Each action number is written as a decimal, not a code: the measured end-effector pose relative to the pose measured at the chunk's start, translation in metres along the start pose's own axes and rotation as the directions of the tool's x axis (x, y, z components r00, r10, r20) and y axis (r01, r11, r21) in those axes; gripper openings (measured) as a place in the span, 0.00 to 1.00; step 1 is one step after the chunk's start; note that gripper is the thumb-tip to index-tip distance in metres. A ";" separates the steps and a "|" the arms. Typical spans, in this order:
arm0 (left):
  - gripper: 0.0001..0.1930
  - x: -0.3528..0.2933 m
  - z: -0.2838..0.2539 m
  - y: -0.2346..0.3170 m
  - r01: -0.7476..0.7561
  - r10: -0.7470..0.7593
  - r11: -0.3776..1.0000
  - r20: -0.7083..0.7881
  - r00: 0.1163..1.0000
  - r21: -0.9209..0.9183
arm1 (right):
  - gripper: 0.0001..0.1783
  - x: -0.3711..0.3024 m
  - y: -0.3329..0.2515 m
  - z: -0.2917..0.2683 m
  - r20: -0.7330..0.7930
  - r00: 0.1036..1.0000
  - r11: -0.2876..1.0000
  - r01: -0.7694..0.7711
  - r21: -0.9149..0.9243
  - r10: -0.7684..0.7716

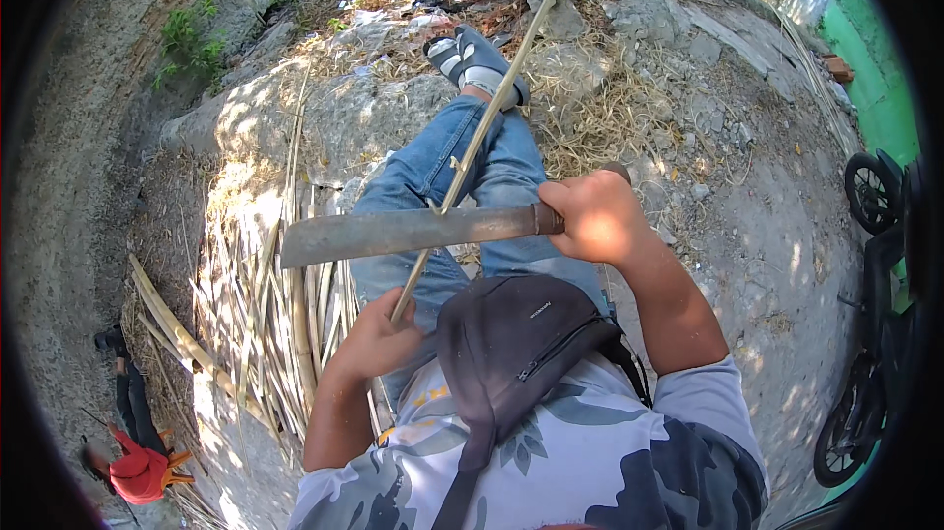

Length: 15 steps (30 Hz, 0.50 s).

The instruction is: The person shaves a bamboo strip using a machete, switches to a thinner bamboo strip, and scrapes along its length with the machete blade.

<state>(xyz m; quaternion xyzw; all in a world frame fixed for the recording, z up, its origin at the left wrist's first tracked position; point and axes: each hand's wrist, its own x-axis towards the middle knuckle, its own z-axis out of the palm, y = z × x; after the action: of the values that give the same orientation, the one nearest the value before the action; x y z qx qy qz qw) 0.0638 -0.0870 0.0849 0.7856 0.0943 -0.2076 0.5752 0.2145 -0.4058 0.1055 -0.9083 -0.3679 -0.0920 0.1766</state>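
My right hand (595,215) is closed round the handle of a machete (374,235), whose broad worn blade lies level across my thighs and points left. A long thin bamboo strip (492,115) slants up from my left hand (379,341), which grips its near end. The blade crosses over the strip a little beyond that hand, and small slivers stick out from the strip just past the blade. Farther out, the strip runs above my crossed legs (423,161) in blue jeans and past my feet in dark sandals.
Many split bamboo strips (261,304) lie on the ground to my left. Curled pale shavings (600,117) cover the ground right of my feet. A black motorcycle (875,284) stands far right by a green wall (870,68). A person in red (140,474) sits far left.
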 end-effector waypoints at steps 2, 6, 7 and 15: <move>0.11 -0.001 -0.003 -0.009 0.015 -0.016 1.000 -0.017 1.000 -0.018 | 0.12 -0.001 0.009 -0.006 -0.014 0.994 0.994 -0.107 -0.025 0.107; 0.10 0.005 0.007 -0.004 -0.059 0.060 0.994 -0.011 0.998 0.093 | 0.12 -0.004 0.001 -0.003 0.005 0.986 0.986 -0.165 -0.031 0.165; 0.10 0.008 0.011 -0.003 -0.059 0.060 0.994 -0.009 0.998 0.094 | 0.13 -0.004 -0.005 0.002 0.000 0.991 0.991 -0.132 -0.011 0.132; 0.09 0.000 -0.001 0.005 -0.093 0.090 0.991 0.030 0.995 0.098 | 0.12 0.002 0.006 -0.015 -0.061 0.980 0.980 -0.188 0.061 0.191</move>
<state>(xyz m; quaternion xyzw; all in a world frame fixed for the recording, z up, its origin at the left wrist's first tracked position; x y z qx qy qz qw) 0.0661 -0.0879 0.0896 0.8140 0.0402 -0.1955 0.5456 0.2198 -0.4143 0.1180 -0.9305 -0.2760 -0.0947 0.2214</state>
